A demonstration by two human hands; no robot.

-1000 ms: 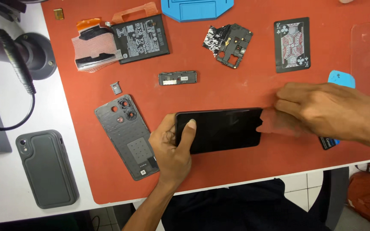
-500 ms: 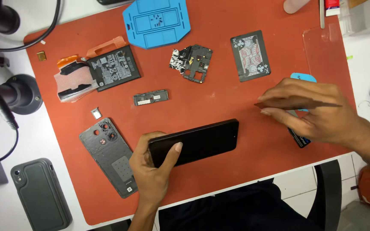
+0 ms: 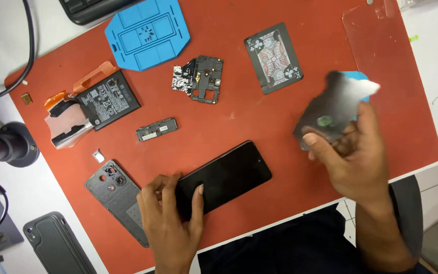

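Note:
A black phone (image 3: 229, 175) lies screen up on the red mat (image 3: 259, 122), near its front edge. My left hand (image 3: 171, 223) rests on the phone's left end, thumb on the glass and fingers curled over the edge. My right hand (image 3: 353, 162) is raised above the mat's right side. It pinches a thin dark translucent sheet (image 3: 330, 109), which is blurred. A blue pick (image 3: 361, 80) shows just behind the sheet.
On the mat lie a grey back cover (image 3: 112, 195), a battery with orange tape (image 3: 107, 100), a small board strip (image 3: 156, 129), a circuit frame (image 3: 203, 78), a playing card (image 3: 273, 57), a blue fixture plate (image 3: 145, 33) and a clear film (image 3: 376, 30). A dark phone case (image 3: 59, 248) lies off the mat at left.
My right hand has lifted off the mat with the thin dark sheet in its fingers. My left hand stays on the phone. The view has shifted.

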